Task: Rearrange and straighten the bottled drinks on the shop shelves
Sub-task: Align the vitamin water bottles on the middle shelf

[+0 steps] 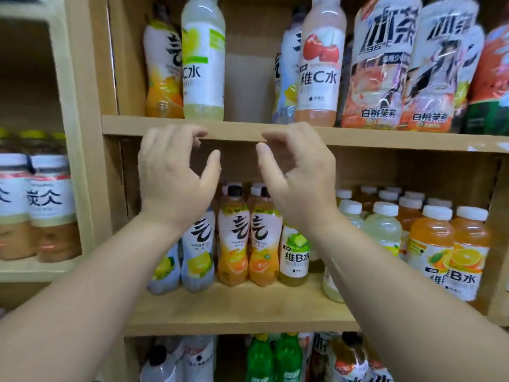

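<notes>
Left hand [170, 175] and right hand [300, 172] are raised before the pale wooden shelf edge [234, 132], fingers [180, 133] spread apart, nothing being held.

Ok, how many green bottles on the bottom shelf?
2, side by side in the middle of the bottom shelf: left green bottle, right green bottle. More may be hidden behind them.

- The shelves [248, 307] are pale tan wood;
- the upper lemon bottle [203, 59] holds pale yellow-green drink under a white label with a lemon picture;
- the peach bottle [321, 64] is pinkish-orange, its white label showing red fruit;
- two orange bottles [249, 244] have black brushstroke lettering on white and orange slices below;
- the green bottles [272, 359] are bright green.
</notes>
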